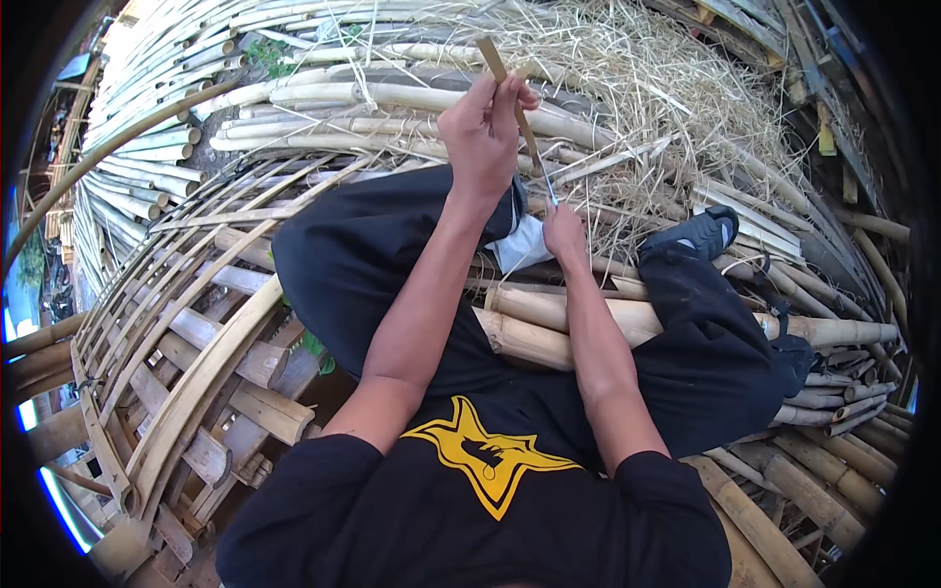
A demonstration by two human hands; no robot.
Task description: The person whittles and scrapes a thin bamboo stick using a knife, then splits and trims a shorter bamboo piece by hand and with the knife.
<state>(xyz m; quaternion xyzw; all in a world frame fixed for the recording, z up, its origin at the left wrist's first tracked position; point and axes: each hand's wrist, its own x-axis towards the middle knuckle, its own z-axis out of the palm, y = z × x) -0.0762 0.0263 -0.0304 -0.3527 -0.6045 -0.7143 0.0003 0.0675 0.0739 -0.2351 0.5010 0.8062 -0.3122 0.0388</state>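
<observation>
My left hand [482, 142] is raised in front of me, its fingers pinched around a thin bamboo strip [490, 59]. One end of the strip sticks up above the fingers; the other slants down toward my right hand. Lower and to the right, my right hand [566, 233] is closed around the handle of a knife, mostly hidden in the fist. The knife's narrow blade [550, 188] points up at the strip's lower end; whether they touch I cannot tell. Beside the right hand, a white cloth or plastic piece [520, 245] lies against my dark trouser leg.
Thick bamboo poles [529, 338] lie under and between my legs. Pale shavings [627, 118] cover the ground ahead and right. A lattice of split bamboo [211, 343] stands at my left, with stacked poles [162, 176] beyond. A dark sandal [701, 230] is on my right foot.
</observation>
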